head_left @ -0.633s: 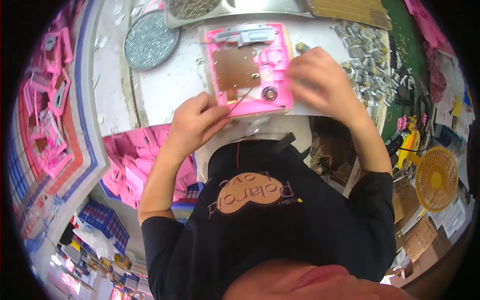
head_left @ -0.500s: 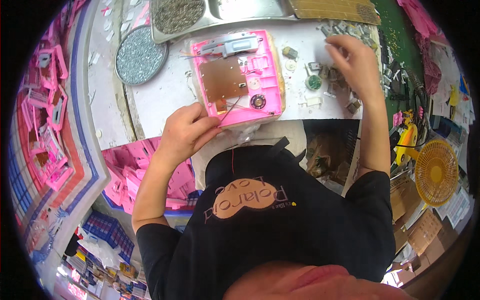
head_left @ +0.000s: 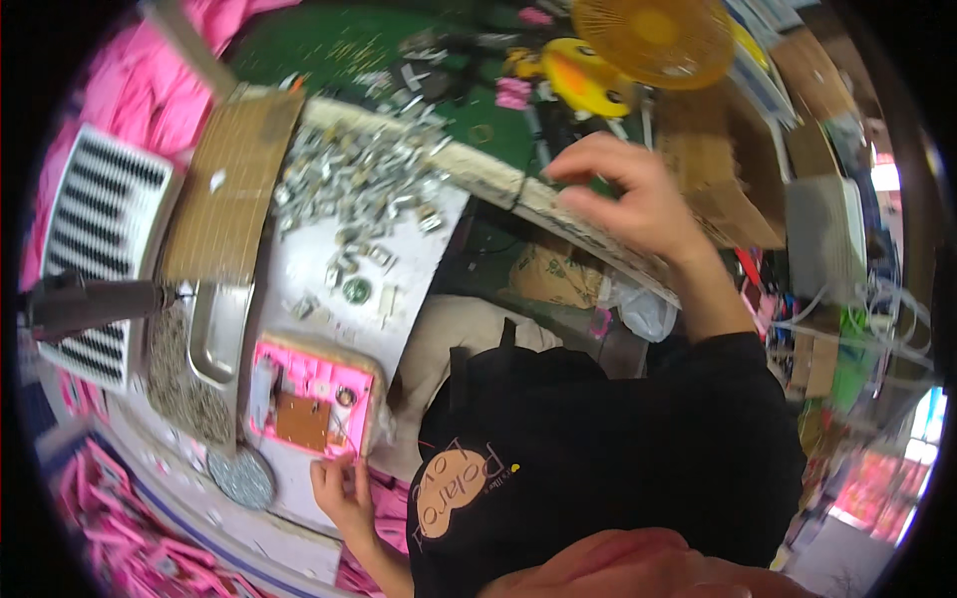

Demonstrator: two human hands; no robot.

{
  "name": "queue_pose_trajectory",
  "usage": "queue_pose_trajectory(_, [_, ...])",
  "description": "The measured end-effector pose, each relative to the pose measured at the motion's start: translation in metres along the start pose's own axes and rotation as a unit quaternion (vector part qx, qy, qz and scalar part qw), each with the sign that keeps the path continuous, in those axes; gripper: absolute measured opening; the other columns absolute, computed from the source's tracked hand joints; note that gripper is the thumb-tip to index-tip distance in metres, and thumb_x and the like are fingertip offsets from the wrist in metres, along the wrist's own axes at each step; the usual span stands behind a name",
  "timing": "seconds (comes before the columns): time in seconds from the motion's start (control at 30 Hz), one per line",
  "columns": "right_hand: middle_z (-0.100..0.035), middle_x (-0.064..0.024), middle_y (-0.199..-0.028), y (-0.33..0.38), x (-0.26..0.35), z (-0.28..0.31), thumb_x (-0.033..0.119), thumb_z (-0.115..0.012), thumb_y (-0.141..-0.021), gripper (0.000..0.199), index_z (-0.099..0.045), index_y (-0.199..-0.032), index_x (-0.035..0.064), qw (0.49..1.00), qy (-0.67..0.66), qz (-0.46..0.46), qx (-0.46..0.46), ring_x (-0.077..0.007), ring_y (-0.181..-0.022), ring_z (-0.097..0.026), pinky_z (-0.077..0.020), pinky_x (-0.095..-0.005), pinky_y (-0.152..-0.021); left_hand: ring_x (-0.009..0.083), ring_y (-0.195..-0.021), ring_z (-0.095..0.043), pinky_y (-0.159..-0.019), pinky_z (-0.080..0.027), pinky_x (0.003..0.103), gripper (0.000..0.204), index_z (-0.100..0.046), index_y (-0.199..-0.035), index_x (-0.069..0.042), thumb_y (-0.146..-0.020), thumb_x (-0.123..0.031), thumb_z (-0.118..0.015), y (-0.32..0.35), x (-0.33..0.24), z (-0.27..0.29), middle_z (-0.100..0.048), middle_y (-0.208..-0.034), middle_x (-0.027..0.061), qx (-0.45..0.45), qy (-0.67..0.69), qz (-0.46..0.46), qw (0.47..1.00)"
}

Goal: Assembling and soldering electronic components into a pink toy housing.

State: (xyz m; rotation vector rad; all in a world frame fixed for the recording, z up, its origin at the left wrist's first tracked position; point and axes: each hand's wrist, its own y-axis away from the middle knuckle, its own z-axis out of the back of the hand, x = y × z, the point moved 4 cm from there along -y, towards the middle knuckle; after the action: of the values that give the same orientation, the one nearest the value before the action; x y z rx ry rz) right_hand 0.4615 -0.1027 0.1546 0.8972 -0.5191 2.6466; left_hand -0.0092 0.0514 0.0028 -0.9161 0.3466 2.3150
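Note:
My left hand (head_left: pixel 344 490) is at the front edge of a pink plastic casing (head_left: pixel 361 399), fingers bent against its rim. A thin dark wire runs toward its fingertips, but blur hides what exactly they pinch. Inside the casing are a brown board (head_left: pixel 302 422), a small round black speaker (head_left: pixel 346 396) and a grey part (head_left: pixel 262 394) along one side. My right hand (head_left: pixel 628 184) is raised off to the right, beyond the table's edge, with fingers curved, thumb apart and nothing between them. A small green round part (head_left: pixel 356 290) lies on the table beyond the casing.
Small metal pieces (head_left: pixel 349 179) are heaped near a flat cardboard sheet (head_left: pixel 224 189). A steel tray (head_left: pixel 239 339), a round dish of silvery bits (head_left: pixel 242 476), a white rack (head_left: pixel 110 189) and a dark tool (head_left: pixel 95 302) stand left. At right are a yellow fan (head_left: pixel 658 35) and cardboard boxes (head_left: pixel 713 159).
The view has swung to the right, so the table now appears at the left. My right hand has left the small metal pieces and moved out past the table's edge. My left hand stays at the casing.

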Motion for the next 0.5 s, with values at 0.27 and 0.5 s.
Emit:
queue_pose_trajectory(0.27, [-0.068, -0.0038, -0.106, 0.172, -0.280, 0.274, 0.041, -0.071, -0.095, 0.052, -0.064, -0.130, 0.0029, 0.876, 0.073, -0.466, -0.099, -0.0153, -0.081, -0.064, -0.0542, -0.0306, -0.076, 0.0175, -0.068, -0.046, -0.061, -0.038, 0.031, 0.016, -0.066, -0.091, 0.000, -0.081, -0.001, -0.078, -0.006, -0.001, -0.004, -0.047, -0.080, 0.0054, 0.014, 0.029, -0.021, 0.999])
queue_pose_trajectory(0.5, [-0.039, -0.0177, -0.161, 0.147, -0.321, 0.230, 0.060, -0.075, -0.081, 0.105, -0.028, -0.162, 0.0140, 0.841, 0.089, -0.526, 0.088, -0.0315, -0.146, -0.040, -0.0388, -0.0455, -0.115, 0.0152, -0.065, -0.047, -0.058, -0.038, 0.030, 0.013, -0.068, -0.092, -0.001, -0.082, -0.001, -0.076, 0.004, 0.004, 0.003, -0.048, -0.080, 0.0041, -0.013, -0.032, -0.006, 0.999])
